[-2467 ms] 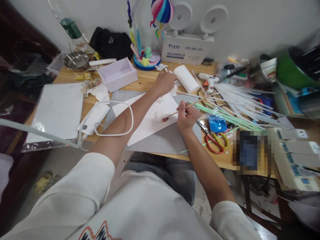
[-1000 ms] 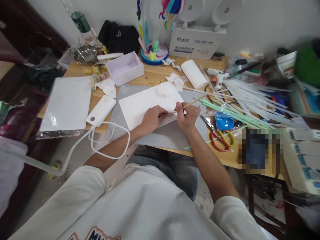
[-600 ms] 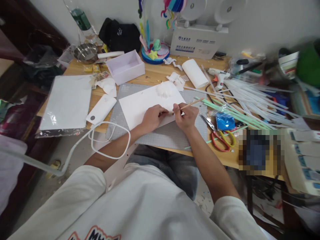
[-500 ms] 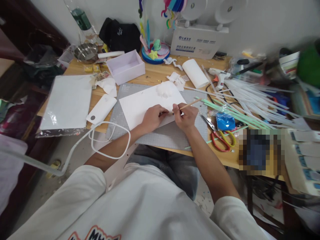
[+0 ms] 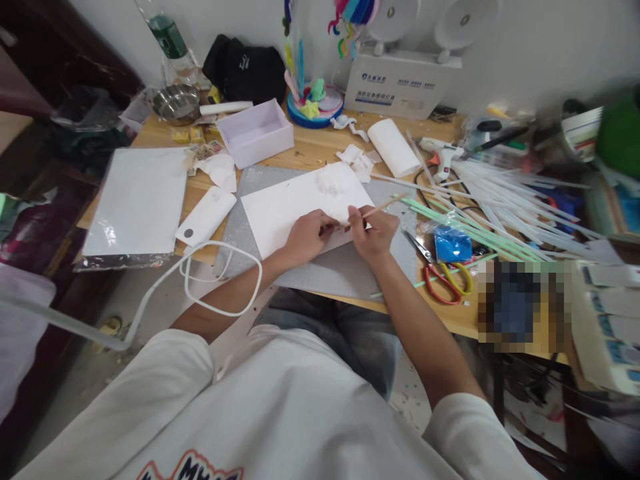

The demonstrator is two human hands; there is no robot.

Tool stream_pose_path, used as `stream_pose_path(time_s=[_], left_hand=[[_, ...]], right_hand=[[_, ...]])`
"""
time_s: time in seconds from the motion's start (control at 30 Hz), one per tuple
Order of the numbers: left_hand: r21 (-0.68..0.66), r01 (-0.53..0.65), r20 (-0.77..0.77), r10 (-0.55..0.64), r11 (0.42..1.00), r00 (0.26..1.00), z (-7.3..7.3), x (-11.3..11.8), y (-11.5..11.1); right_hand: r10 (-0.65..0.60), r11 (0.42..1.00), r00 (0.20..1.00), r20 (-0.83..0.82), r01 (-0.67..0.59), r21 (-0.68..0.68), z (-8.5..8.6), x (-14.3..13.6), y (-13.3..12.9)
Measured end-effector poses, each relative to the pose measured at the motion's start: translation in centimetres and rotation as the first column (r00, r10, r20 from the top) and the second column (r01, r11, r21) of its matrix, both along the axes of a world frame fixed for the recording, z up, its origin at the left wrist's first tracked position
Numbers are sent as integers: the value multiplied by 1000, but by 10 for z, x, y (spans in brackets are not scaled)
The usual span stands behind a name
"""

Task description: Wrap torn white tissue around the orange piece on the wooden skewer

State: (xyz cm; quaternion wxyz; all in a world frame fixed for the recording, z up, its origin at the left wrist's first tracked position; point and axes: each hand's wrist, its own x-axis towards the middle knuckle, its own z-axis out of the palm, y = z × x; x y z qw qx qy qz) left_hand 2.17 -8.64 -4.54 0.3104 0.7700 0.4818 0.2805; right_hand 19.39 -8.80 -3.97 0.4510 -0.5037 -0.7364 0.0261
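Observation:
My right hand [image 5: 374,235] is closed around a thin wooden stick [image 5: 387,205], whose bare end points up and to the right. Close beside it, my left hand [image 5: 309,235] pinches with thumb and forefinger at the stick's lower end. What lies between those fingertips is too small to make out. Both hands are over a white sheet [image 5: 275,210], which lies at a slant on a grey cutting mat [image 5: 233,230]. A small white fluffy pile [image 5: 331,180] rests on the sheet's far part, just beyond the fingers.
Scissors [image 5: 440,277] with red and yellow handles lie right of the mat, near green and clear sticks [image 5: 505,193] and a glue gun [image 5: 445,157]. A lilac box [image 5: 257,137] and paper roll [image 5: 394,147] stand behind. A white cable [image 5: 223,313] loops over my left forearm.
The view has shifted slightly. My hands stay in nearly the same place over the sheet, still close together, with the stick held at much the same slant.

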Motion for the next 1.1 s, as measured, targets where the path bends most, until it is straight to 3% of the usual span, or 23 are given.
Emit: stream_pose_path(time_s=[0.1, 0.17, 0.5, 1.1], left_hand=[[-16, -12, -10, 12, 1000, 1000, 2, 2, 0], [-10, -11, -8, 11, 1000, 1000, 3, 2, 0], [-1, -17, 56, 17, 1000, 998, 1, -2, 2], [-13, -27, 51, 28, 1000, 998, 0, -2, 2]], right_hand=[[-182, 983, 970, -159, 180, -29, 2, 5, 0], [-215, 977, 954, -211, 211, -41, 3, 6, 0], [-36, 996, 989, -143, 24, -88, 4, 2, -4], [3, 1000, 1000, -31, -3, -18, -1, 1, -1]])
